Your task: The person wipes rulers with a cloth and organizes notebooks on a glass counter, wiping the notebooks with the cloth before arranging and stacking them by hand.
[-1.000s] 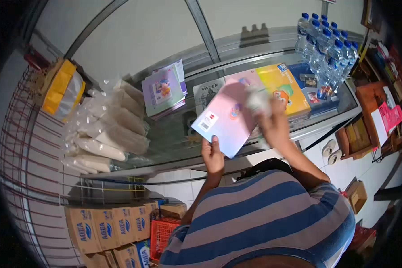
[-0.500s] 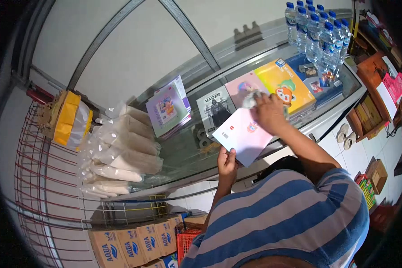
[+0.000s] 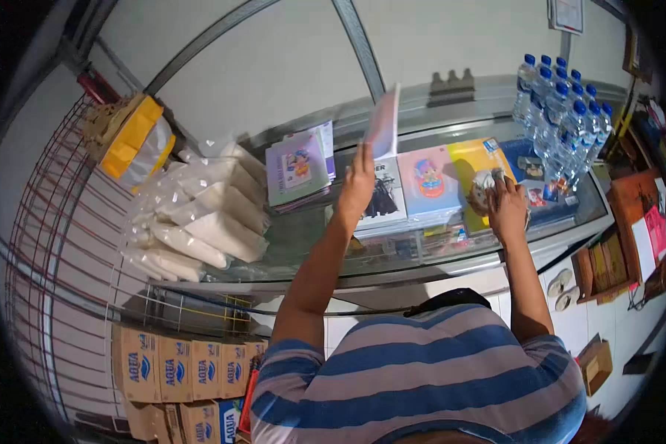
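Observation:
My left hand (image 3: 359, 181) grips a thin pink book (image 3: 384, 124), tilted up nearly on edge above the glass counter. Beneath it lies the black-and-white Vader book (image 3: 383, 200), partly covered. My right hand (image 3: 508, 206) is closed on a crumpled whitish cloth (image 3: 483, 189), which rests on the yellow book (image 3: 466, 159). Between the two hands a pink book with a cartoon figure (image 3: 429, 177) lies flat on its stack. A pile of purple books (image 3: 297, 169) sits left of my left hand.
Clear plastic packs of pale rolls (image 3: 207, 214) lie at the counter's left. Water bottles (image 3: 562, 111) stand on the right end, by dark blue books (image 3: 534, 174). Aqua cartons (image 3: 174, 366) are stacked below left, near a red wire rack (image 3: 44, 237).
My left hand has moved up and raised the pink book from lying tilted low to nearly upright. My right hand with the cloth has shifted from the pink books to the yellow one.

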Tool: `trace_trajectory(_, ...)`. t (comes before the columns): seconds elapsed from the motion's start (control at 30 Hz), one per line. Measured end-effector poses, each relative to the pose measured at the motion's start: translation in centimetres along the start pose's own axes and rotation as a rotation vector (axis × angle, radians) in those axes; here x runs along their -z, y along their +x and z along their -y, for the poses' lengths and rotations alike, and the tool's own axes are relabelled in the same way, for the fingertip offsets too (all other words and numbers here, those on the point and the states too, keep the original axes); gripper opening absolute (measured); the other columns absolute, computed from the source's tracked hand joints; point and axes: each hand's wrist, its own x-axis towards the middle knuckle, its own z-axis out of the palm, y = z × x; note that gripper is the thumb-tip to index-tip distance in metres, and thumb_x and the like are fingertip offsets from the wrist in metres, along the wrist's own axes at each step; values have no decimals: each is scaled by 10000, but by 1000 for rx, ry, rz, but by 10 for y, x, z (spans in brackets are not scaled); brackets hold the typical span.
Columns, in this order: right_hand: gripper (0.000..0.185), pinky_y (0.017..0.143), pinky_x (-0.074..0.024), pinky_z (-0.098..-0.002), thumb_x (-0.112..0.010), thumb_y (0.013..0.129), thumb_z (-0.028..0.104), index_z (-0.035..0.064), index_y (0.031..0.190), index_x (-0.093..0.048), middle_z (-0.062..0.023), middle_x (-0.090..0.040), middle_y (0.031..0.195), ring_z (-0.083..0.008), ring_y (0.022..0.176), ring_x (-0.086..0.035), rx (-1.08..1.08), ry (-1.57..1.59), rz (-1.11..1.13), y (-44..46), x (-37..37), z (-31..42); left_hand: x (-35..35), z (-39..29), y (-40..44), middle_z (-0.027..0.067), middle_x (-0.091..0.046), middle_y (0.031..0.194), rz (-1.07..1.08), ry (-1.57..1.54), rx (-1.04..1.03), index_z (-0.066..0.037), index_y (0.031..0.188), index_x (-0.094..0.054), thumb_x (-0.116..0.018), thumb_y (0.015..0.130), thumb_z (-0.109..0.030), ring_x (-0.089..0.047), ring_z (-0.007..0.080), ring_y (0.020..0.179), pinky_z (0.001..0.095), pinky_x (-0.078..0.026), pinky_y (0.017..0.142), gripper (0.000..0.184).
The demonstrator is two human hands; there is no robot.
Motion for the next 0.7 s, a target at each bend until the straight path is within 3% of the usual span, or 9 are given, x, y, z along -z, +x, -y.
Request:
trace_trajectory(0.03,333,807,-421,-468,-545,884,256,75,1158,-602,-130,-582,1175,-357,940,-515,-1,7,11,0,1,0,-25,10,-9,162,-553,1222,160,123,-3,-11,1284,-453,-545,816,-46,-644,306,951,363,-544,768,479)
trace_trajectory(0.07,331,808,-421,-468,-546,884,255,76,1156,-605,-131,-581,1176,-357,940,-515,-6,12,22,0,1,-1,-36,18,-14,162,-553,1222,150,135,3,-11,1284,-453,-545,816,-46,-644,306,951,363,-544,768,479)
trace_trajectory(0.13,326,811,-422,-469,-547,883,253,77,1151,-609,-133,-580,1177,-357,940,-515,-23,19,44,0,3,-4,-49,27,-22,173,-546,1234,56,105,-348,-16,1284,-455,-534,819,-76,-593,312,1055,403,-506,856,475)
trace_trajectory(0.4,360,833,-419,-470,-560,871,281,82,1167,-603,-137,-573,1187,-356,965,-513,-22,-16,23,1,-3,-5,7,29,-30,202,-536,1222,368,-239,-293,-2,1271,-456,-526,807,-57,-519,365,1139,445,-372,1015,472)
trace_trajectory(0.47,372,841,-418,-471,-564,865,291,84,1173,-602,-139,-570,1189,-356,976,-512,-11,-28,-1,-1,-5,-6,48,33,-18,195,-543,1230,181,-119,-95,3,1246,-490,-531,802,-51,-490,364,1184,438,-341,1041,449)
trace_trajectory(0.53,376,845,-416,-473,-566,863,293,85,1174,-601,-139,-570,1190,-354,981,-511,-16,-28,7,-1,-4,-5,69,57,-27,181,-547,1262,54,259,22,13,1202,-547,-562,785,-55,-514,345,1162,434,-373,993,422)
trace_trajectory(0.57,380,849,-414,-474,-569,860,295,86,1176,-601,-140,-570,1190,-353,986,-511,-20,-28,11,0,-3,-4,70,78,-37,181,-547,1262,62,262,25,13,1202,-547,-562,785,-55,-514,345,1162,434,-373,993,422)
trace_trajectory(0.63,388,858,-411,-478,-574,854,299,88,1179,-600,-141,-569,1191,-350,996,-510,-24,-27,22,0,-2,-2,59,120,-59,158,-601,1211,338,215,137,11,1175,-594,-576,793,-35,-575,326,1080,401,-418,925,385)
trace_trajectory(0.7,389,856,-414,-473,-576,852,296,89,1180,-599,-141,-567,1196,-349,994,-511,-17,-24,34,0,-3,-1,73,124,-55,152,-614,1193,380,121,229,7,1175,-598,-569,801,-27,-590,317,1052,389,-430,905,377)
